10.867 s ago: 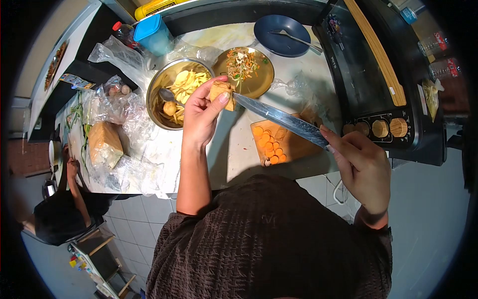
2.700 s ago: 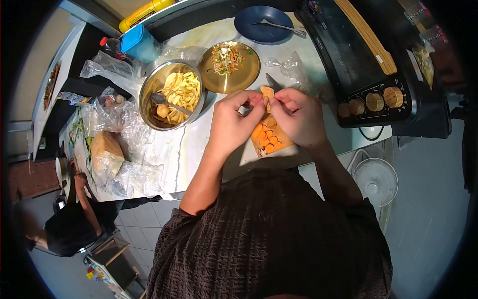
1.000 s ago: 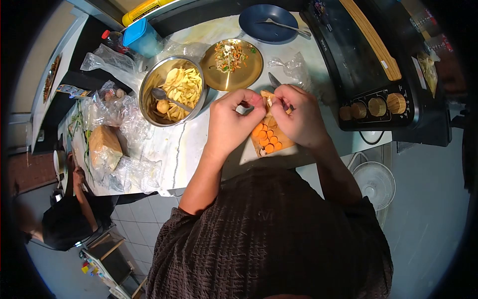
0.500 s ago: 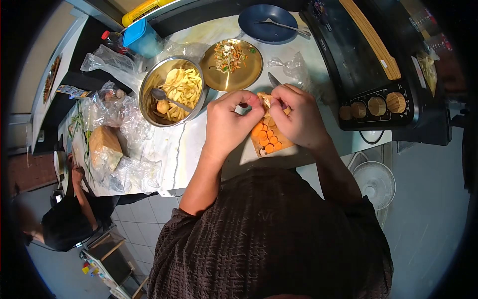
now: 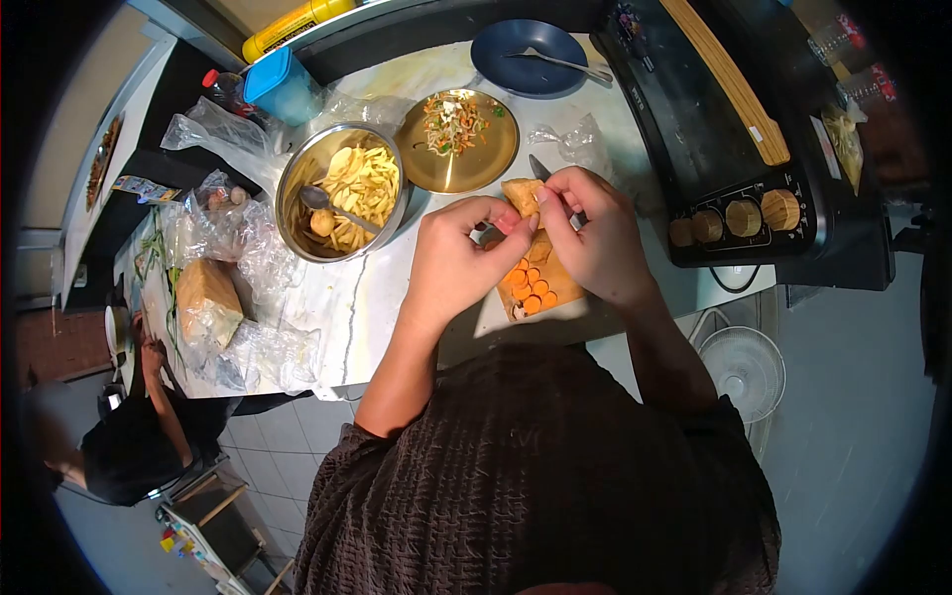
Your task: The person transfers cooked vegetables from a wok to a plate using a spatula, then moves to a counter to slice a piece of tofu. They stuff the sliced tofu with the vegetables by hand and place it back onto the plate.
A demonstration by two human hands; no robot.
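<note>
A golden-brown piece that looks like fried tofu (image 5: pixel 522 195) is pinched between my two hands above a small wooden cutting board (image 5: pixel 562 283). My left hand (image 5: pixel 461 256) has its thumb and fingertips at the near left side of the piece. My right hand (image 5: pixel 598 230) holds its right side between thumb and fingers. Round orange carrot slices (image 5: pixel 529 290) lie on the board under my hands. A knife blade (image 5: pixel 538 168) shows just beyond my right hand; its handle is hidden.
A gold plate (image 5: pixel 421 162) of shredded vegetables and a steel pot (image 5: pixel 285 211) of cut yellow strips stand ahead. Farther back is a dark blue plate (image 5: pixel 496 61) with a fork. Plastic bags (image 5: pixel 273 233) lie left, an oven (image 5: pixel 746 220) stands right. Another person's arm (image 5: pixel 167 412) shows left.
The golden-brown piece has come up from between my fingers and now shows more fully. My hands have spread slightly apart around it. The whole view has shifted a little.
</note>
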